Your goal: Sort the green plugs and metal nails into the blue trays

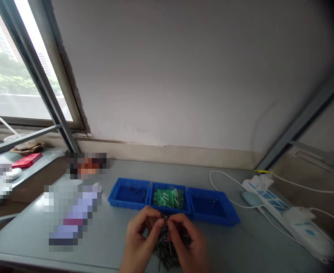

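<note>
My left hand (pixel 144 235) and my right hand (pixel 185 239) meet at the fingertips, both pinching a small metal part (pixel 165 217) whose kind is too small to make out. Beneath them lies a pile of thin metal pins (pixel 167 250), partly covered by the hands. Just beyond stand three blue trays in a row. The left tray (pixel 118 204) holds a few loose pins. In the middle tray (pixel 152 185) is green plastic packaging (pixel 167 198) with pale pieces. A few pins also lie in the right tray (pixel 229 218).
On the right, a white power strip (pixel 300 227) with plugs and white cables (pixel 226 206) lies on the grey table (pixel 110 242). Blurred-out items stand at the left. A red box (pixel 27 160) sits on the neighbouring surface by the window. A wall bounds the back.
</note>
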The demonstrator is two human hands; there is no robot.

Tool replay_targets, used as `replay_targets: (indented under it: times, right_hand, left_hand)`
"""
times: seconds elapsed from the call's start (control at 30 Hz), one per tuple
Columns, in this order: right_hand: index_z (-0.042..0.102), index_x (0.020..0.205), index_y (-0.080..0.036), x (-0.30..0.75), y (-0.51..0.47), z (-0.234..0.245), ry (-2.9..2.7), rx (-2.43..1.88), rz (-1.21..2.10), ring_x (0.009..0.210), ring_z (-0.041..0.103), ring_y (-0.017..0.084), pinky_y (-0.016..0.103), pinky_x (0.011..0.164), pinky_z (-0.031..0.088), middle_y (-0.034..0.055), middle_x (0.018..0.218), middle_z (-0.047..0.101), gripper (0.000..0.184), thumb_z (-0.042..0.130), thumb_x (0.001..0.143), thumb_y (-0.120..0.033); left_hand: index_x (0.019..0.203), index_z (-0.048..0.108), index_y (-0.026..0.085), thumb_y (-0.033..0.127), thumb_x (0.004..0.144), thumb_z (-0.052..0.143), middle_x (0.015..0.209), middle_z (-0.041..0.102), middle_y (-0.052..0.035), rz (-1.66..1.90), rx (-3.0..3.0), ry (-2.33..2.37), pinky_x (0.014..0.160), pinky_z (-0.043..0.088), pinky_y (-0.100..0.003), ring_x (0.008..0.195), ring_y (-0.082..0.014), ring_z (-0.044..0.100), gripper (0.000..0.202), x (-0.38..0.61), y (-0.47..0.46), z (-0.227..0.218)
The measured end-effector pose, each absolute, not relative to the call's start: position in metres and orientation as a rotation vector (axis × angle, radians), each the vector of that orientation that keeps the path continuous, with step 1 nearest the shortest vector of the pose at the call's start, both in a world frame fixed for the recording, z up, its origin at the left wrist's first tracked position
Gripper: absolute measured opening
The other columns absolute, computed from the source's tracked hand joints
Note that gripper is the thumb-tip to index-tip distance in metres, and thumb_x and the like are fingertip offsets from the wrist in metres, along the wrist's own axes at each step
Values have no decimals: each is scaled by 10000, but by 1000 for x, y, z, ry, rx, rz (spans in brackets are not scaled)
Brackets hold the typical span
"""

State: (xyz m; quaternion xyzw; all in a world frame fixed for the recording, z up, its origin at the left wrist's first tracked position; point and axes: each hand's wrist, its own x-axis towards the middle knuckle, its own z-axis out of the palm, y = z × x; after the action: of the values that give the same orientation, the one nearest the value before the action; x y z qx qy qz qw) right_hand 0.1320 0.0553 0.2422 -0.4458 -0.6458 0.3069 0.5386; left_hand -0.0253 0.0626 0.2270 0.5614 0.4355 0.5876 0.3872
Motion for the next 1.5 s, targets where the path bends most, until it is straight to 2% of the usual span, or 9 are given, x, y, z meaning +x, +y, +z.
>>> replay_targets:
  times: [0.17,0.27,0.47,0.67,0.9,1.1,1.2,1.33,1.5]
  right_hand:
    - [737,863,-223,125,52,236,-1530,-1061,719,534,571,134,210,526,455,-21,605,611,352,603,1074,-470]
    - [775,905,-232,124,52,237,-1529,-1040,724,532,600,138,213,548,483,-19,613,643,323,614,1070,-457]
    - [820,1005,-256,137,52,242,-1416,-1120,728,599,668,161,218,598,529,-7,658,691,284,649,1052,-478]
    - [810,1020,-249,153,50,238,-1332,-1231,730,612,638,154,223,599,510,-6,663,662,301,651,1047,-503]
    - [808,1025,-246,168,57,231,-1367,-1211,699,587,637,157,228,559,511,3,659,683,296,645,1049,-493]
    - [801,1012,-252,168,54,240,-1219,-1279,749,619,605,158,249,568,463,2,683,663,308,660,1029,-525]
    - [800,1015,-245,168,55,244,-1202,-1288,756,604,594,156,258,566,456,-3,678,649,311,660,1029,-522]
    - [805,999,-245,171,60,243,-1236,-1274,716,602,594,156,260,580,470,-4,662,652,299,657,1030,-503]
    - [811,1004,-244,180,67,231,-1288,-1255,670,577,601,152,248,549,481,-1,650,670,291,661,1032,-492]
  left_hand:
    - [908,807,199,397,973,765,772,688,-23,1555,1515,1105,576,463,-178,613,-103,565,213,-25,60,234]
    - [878,798,195,377,988,742,764,673,-25,1577,1542,1075,555,447,-181,611,-106,566,220,-25,60,242]
    - [943,729,194,377,1045,650,974,760,-72,1564,1533,1169,585,484,-207,638,-108,577,224,-30,59,236]
    - [979,659,212,429,1050,642,886,769,-34,1542,1411,1292,594,507,-222,594,-107,559,229,-44,59,215]
    - [1034,718,206,506,966,743,761,728,-2,1747,1280,1499,534,527,-223,543,-119,604,309,-61,72,222]
    - [1400,671,241,601,943,724,1118,824,-81,1650,1325,1782,598,580,-268,605,-136,661,585,-66,69,240]
    - [1249,745,259,594,978,675,1008,817,-34,1677,1259,1872,648,561,-252,638,-135,648,437,-64,60,248]
    - [1036,765,234,573,996,638,745,716,8,1685,1197,1893,598,488,-231,653,-152,630,364,-68,54,246]
    - [955,766,224,564,1005,568,605,611,34,1310,1536,1854,565,411,-249,552,-148,566,396,-81,57,230]
